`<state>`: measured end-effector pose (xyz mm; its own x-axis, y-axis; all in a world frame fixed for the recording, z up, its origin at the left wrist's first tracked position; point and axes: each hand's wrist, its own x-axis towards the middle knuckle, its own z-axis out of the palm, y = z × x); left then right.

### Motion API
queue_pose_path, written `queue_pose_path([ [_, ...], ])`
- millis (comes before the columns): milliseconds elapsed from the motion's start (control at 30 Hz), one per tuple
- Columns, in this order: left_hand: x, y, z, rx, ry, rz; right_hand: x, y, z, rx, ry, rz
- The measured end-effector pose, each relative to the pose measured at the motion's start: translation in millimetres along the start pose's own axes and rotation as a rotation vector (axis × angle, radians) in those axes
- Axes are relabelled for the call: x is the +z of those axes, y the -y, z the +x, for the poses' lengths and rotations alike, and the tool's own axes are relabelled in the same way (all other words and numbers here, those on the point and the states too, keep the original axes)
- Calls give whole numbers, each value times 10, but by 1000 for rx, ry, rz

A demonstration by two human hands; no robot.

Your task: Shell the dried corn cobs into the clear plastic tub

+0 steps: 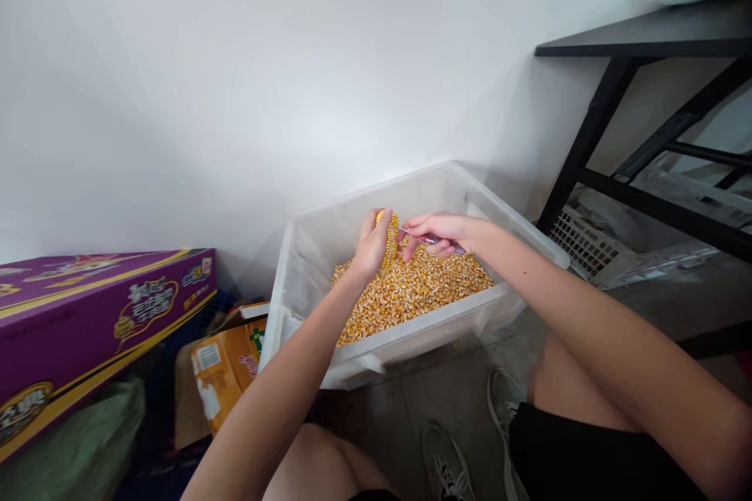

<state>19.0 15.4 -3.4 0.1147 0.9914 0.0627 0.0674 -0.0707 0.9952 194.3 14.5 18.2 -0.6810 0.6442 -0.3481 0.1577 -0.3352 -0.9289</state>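
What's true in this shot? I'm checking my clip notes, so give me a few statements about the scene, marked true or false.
1. The left hand holds a corn cob upright over the bin. True.
2. The right hand is empty. False: it holds a slim metal-tipped tool with its tip at the cob.
3. A clear plastic bin holds loose corn kernels. True.
4. The purple printed carton sits inside the bin. False: it is outside, to the bin's left.
5. A black table stands to the right of the bin. True.
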Motion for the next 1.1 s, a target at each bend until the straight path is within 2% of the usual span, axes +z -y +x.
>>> queue_pose_path([
  [200, 35, -31, -38, 46, 60, 107, 175, 58, -69, 22, -181, -168],
  [400, 51, -65, -48, 92, 91, 161, 254, 83, -101, 41, -243, -251],
  [600, 68, -46, -50, 61, 95, 154, 282, 2, -54, -31, -282, -292],
  [767, 75, 58, -9, 28, 126, 72, 303, -120, 63, -86, -426, -373],
  [833, 67, 79, 4, -1, 132, 20, 308, -145, 100, -86, -430, -349],
  [1100, 41, 93, 17, -172, 185, -147, 278, -127, 103, -91, -307, -166],
])
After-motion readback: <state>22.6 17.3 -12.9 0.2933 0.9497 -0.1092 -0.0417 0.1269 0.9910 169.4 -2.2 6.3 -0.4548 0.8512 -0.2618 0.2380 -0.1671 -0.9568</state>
